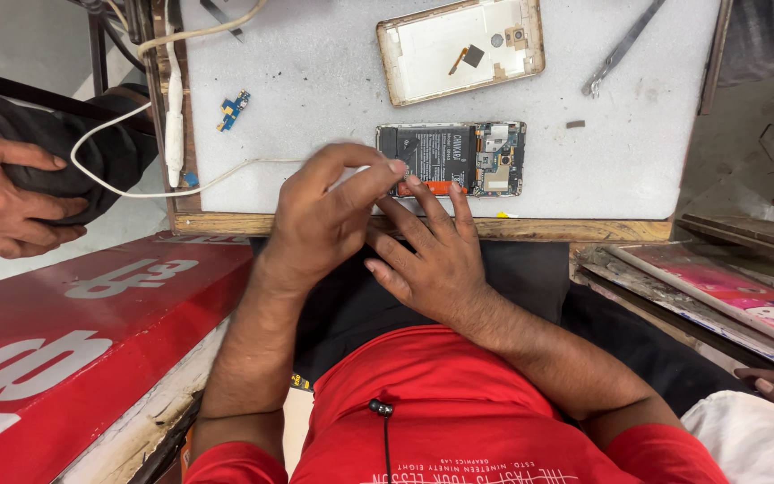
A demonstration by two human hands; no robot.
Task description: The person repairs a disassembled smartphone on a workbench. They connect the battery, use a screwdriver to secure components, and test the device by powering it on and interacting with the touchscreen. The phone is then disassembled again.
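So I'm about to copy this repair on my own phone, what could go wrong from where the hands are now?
1. The left hand and right hand work at the near edge of the opened phone, beside its battery; a slip could nick it.
2. The phone lies near the white mat's front edge, so a push could slide it off.
3. The small blue circuit board lies loose near the white cable and could get swept away.

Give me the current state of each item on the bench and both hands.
Opened phone: back off, battery and circuit board exposed, flat on white mat.
Back cover: detached, inside facing up.
Tweezers: lying unused.
Small blue board: loose on mat.
Left hand: fingers pinched at phone's edge.
Right hand: fingertips on phone's near edge.
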